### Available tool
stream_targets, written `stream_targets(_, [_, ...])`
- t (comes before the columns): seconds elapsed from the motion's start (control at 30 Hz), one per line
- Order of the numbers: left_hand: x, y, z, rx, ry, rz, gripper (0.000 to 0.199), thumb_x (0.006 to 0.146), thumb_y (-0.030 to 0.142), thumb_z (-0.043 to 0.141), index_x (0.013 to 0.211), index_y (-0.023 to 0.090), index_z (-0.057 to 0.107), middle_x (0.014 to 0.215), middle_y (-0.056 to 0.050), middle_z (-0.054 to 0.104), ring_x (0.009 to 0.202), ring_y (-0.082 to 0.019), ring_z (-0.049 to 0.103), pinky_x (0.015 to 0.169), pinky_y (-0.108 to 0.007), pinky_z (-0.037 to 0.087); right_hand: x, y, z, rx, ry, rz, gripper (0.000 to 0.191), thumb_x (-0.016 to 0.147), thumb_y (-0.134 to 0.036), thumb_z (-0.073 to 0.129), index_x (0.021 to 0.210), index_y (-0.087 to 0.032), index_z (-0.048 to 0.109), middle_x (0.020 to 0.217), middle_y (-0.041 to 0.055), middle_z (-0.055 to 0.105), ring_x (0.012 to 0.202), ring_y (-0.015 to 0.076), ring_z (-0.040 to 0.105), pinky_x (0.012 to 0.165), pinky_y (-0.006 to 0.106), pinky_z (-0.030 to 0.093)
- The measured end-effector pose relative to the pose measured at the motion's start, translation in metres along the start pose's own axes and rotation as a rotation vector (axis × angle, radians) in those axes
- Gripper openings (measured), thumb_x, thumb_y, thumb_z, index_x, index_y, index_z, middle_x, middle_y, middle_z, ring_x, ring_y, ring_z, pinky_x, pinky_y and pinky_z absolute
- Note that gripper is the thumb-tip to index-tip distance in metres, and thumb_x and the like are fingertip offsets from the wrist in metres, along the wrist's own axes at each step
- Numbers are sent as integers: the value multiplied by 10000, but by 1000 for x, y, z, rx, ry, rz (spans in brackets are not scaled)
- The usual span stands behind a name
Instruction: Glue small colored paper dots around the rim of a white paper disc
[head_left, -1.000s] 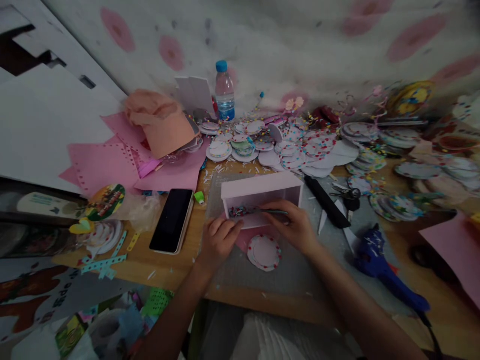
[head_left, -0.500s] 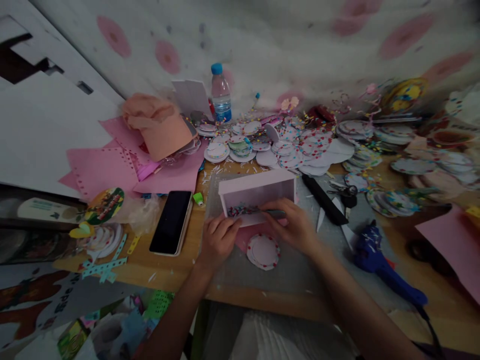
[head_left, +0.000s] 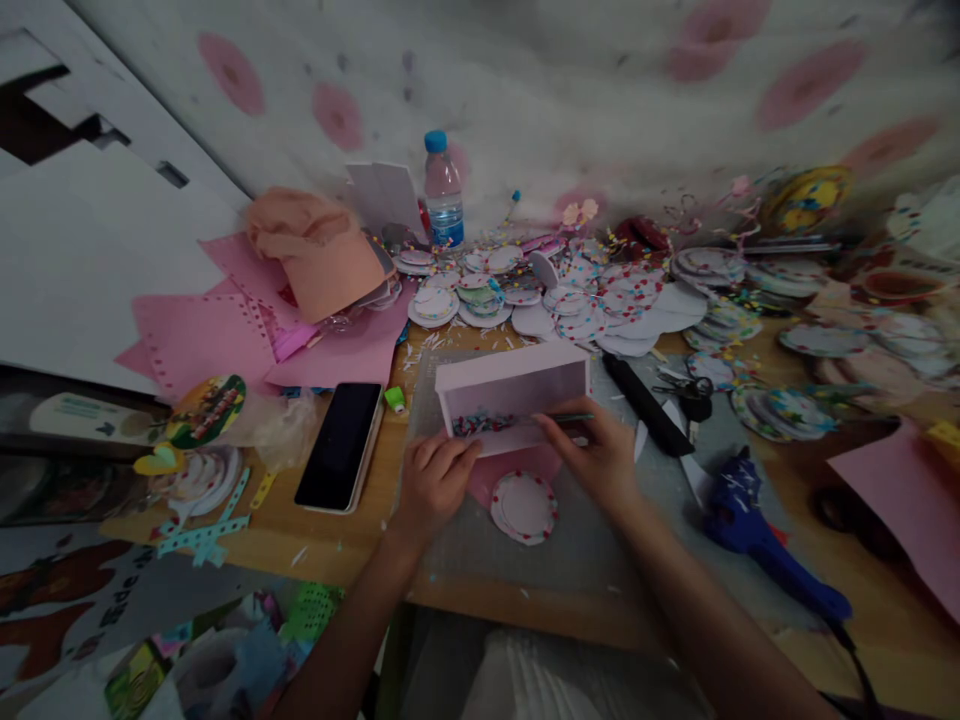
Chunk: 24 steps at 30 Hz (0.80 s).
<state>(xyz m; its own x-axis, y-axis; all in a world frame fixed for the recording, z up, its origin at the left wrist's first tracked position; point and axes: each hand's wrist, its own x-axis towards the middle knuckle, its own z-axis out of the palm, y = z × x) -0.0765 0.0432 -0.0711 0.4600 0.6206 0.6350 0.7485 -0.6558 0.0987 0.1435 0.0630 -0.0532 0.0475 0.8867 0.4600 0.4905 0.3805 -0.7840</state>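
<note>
In front of me a small white box is tilted with its open side toward me. Tiny red and blue pieces lie in its left part. My left hand is closed on the box's lower left corner. My right hand pinches a thin dark tool, like tweezers, at the box's right side, its tip pointing left into the box. Just below the box, a round white paper disc edged with red dots lies on the mat, partly over a pink sheet.
Piles of dotted paper discs line the back. A blue glue gun, a black-handled cutter and keys lie at right. Left are a phone, an orange cap and pink sheets. A water bottle stands behind.
My right hand has drawn back to the right with the thin tool, away from the small pieces. My left hand and the box stay nearly in place.
</note>
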Motion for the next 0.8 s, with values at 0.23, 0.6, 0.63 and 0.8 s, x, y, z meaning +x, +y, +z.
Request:
stream_targets(0.23, [-1, 0, 2, -2, -2, 0, 193, 887, 123, 551, 1030, 169, 674, 826, -51, 688, 839, -192, 556, 772, -346, 384, 3, -1, -1, -18, -19, 30, 153, 838, -345, 621, 761, -216, 595, 669, -10, 628, 546, 129, 607, 496, 245, 489])
stream_targets(0.6, [0, 0, 1, 4, -12, -5, 210, 871, 111, 560, 1033, 177, 678, 825, -54, 684, 841, -198, 551, 776, -345, 391, 7, -3, -6, 99, -80, 86, 154, 876, -340, 564, 869, -205, 639, 667, 0, 649, 529, 112, 585, 468, 219, 453])
stream_targets(0.63, [0, 0, 1, 4, -13, -5, 209, 872, 111, 559, 1033, 174, 677, 829, -55, 684, 842, -199, 550, 780, -346, 391, 7, -3, -6, 99, -88, 76, 155, 875, -336, 568, 852, -203, 642, 657, 0, 643, 529, 111, 582, 471, 218, 451])
stream_targets(0.8, [-1, -1, 1, 6, -24, -3, 215, 870, 110, 562, 1042, 176, 673, 833, -54, 681, 840, -201, 551, 780, -347, 388, 7, -2, -6, 112, -149, 35, 160, 868, -332, 586, 796, -197, 635, 661, 3, 640, 537, 108, 577, 464, 207, 441])
